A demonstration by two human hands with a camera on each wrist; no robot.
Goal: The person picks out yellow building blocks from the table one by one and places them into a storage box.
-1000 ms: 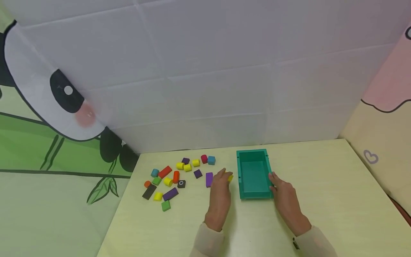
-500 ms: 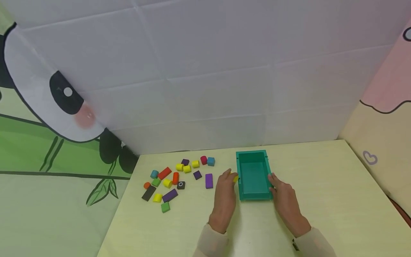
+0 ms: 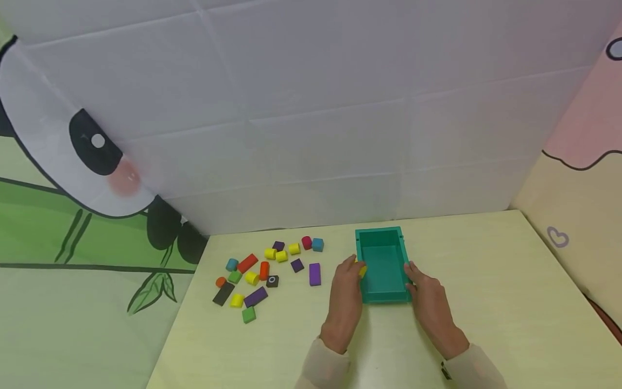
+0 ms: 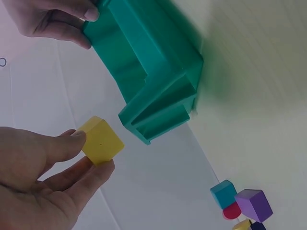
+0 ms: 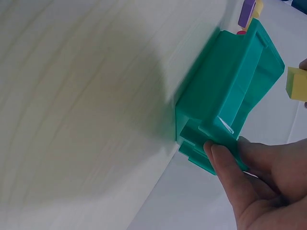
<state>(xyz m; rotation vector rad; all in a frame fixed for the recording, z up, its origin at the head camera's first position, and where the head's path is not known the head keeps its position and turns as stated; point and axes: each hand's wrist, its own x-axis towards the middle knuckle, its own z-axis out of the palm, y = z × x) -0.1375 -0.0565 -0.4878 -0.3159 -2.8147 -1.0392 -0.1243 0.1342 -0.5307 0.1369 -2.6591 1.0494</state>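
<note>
My left hand [image 3: 346,302] pinches a yellow block [image 4: 101,143] between thumb and fingertips. In the head view the block overlaps the left rim of a teal plastic bin [image 3: 386,296]; the left wrist view shows it held higher than the rim. The bin stands on the table with its inside bare. On the bin's right side, my right hand [image 3: 434,308] grips the rim, thumb on one face and fingers on the other, as the right wrist view [image 5: 230,158] shows.
Loose toy blocks lie left of the bin, among them a purple block [image 3: 315,274], a blue cube [image 3: 318,245], a black block [image 3: 223,294] and several yellow cylinders [image 3: 251,278]. A white sheet [image 3: 311,140] rises behind the table [image 3: 495,281].
My left hand has moved right with the yellow block, from beside the bin to its left rim. The right hand keeps its grip on the bin, which stays in place.
</note>
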